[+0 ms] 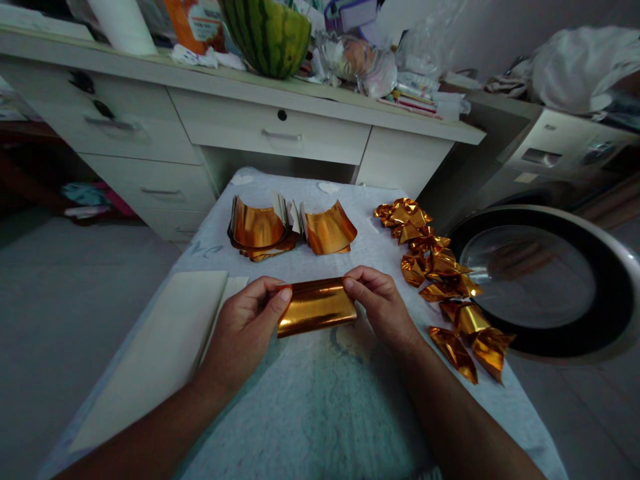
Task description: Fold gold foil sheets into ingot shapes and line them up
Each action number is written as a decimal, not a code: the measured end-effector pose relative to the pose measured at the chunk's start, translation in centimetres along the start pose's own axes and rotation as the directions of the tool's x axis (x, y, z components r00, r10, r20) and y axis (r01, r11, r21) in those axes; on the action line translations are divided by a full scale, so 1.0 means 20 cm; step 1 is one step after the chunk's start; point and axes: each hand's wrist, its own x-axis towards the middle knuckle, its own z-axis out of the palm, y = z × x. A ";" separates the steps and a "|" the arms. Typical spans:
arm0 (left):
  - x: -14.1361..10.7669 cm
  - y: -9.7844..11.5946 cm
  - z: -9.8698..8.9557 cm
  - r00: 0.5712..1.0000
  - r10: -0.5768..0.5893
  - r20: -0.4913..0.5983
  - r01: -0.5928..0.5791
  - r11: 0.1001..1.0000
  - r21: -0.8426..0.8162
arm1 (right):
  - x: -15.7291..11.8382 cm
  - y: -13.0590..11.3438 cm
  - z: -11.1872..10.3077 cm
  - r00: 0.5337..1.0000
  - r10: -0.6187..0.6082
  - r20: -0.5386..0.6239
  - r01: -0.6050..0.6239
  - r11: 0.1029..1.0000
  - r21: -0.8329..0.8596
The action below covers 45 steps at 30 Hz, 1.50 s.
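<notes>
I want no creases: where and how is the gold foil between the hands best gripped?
Pinch the gold foil by its far corners, left hand from the left, right hand from the right. It's wide and bowed, so end grips likely spare the curved middle.

Dim light, white cabinet, washer
The cabinet has drawers with bar handles, the middle one with a black lock, and runs beyond the cloth-covered desk; the washer stands to the right, its round door open beside the desk. Grey floor shows at left and lower right, a plain wall at upper right.
</notes>
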 end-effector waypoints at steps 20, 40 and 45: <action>0.05 -0.02 0.00 0.999 0.048 0.022 -0.052 0.920 0.389 | 0.01 0.06 0.03 0.996 -0.015 -0.089 -0.029 0.882 -0.470; 0.07 -0.08 0.02 0.974 0.162 0.159 -0.220 0.502 0.837 | 0.03 0.08 0.06 0.998 -0.063 -0.011 0.010 0.322 -0.947; 0.07 -0.07 0.02 0.970 0.142 0.195 -0.237 0.412 0.880 | 0.03 0.08 0.07 0.999 -0.045 -0.024 -0.011 0.267 -0.964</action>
